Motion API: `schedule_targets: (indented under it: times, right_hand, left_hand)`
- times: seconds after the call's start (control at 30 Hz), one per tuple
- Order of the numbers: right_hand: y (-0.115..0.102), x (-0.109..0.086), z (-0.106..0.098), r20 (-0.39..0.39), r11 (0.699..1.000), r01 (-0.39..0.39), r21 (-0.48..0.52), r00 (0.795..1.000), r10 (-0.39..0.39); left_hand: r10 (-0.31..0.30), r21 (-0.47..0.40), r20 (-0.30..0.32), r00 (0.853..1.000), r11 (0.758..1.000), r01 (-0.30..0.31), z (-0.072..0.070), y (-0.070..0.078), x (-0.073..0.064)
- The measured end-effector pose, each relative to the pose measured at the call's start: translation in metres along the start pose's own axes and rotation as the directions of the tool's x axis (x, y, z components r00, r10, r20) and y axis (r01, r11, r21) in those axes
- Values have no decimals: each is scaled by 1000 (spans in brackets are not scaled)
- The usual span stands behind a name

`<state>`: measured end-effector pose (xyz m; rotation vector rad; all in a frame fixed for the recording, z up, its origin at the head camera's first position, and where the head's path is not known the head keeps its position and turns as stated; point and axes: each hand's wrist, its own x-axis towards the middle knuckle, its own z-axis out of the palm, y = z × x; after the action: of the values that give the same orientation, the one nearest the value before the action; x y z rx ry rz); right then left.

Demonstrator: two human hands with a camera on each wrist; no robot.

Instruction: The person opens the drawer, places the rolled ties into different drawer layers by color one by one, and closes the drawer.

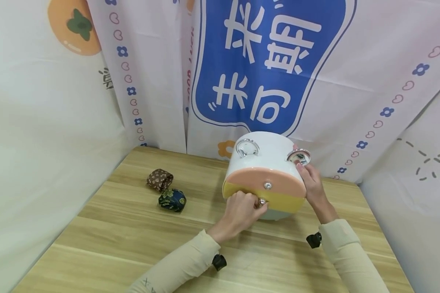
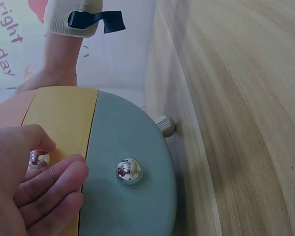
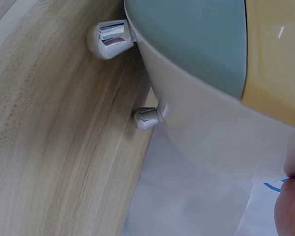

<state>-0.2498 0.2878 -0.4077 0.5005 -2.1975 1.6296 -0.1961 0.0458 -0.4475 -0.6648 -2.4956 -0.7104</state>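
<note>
A small rounded drawer chest (image 1: 271,148) has a white shell and pink, yellow and grey-green fronts with silver knobs. My left hand (image 1: 242,209) pinches the knob (image 2: 39,158) of the middle yellow front (image 2: 64,115); that front looks level with its neighbours. My right hand (image 1: 313,183) rests against the chest's right side, beside a silver ring (image 1: 300,156), and a fingertip (image 3: 290,206) of it touches the white shell in the right wrist view. Most of its fingers are hidden. The grey-green front (image 2: 130,209) carries a free knob.
On the wooden table (image 1: 132,244) at the left lie two rolled strips of patterned fabric, a brown one (image 1: 160,180) and a navy one (image 1: 172,200). Silver feet (image 3: 110,39) jut from the chest's underside. Printed curtains (image 1: 154,81) hang behind the table.
</note>
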Motion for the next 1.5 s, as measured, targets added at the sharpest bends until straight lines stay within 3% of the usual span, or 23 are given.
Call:
schedule_targets:
  times: [0.23,0.47,0.97,1.27,1.5]
  right_hand:
    - [-15,-3,3,-3,1000,2,-6,1000,-2]
    - [8,0,-3,-6,1000,8,22,1000,-8]
    - [2,-1,-4,-42,999,-35,-4,999,34]
    - [7,2,-3,-17,999,-31,-8,999,31]
    - [6,-1,-2,-10,998,-55,-3,998,55]
  left_hand:
    - [50,24,-32,998,999,-49,-3,2,-3]
    - [70,44,2,998,997,-70,-10,8,-11]
    - [107,22,35,994,994,-108,-28,22,-35]
    - [127,18,39,991,992,-128,-34,25,-50]
    - [131,-2,77,988,991,-132,-41,30,-61]
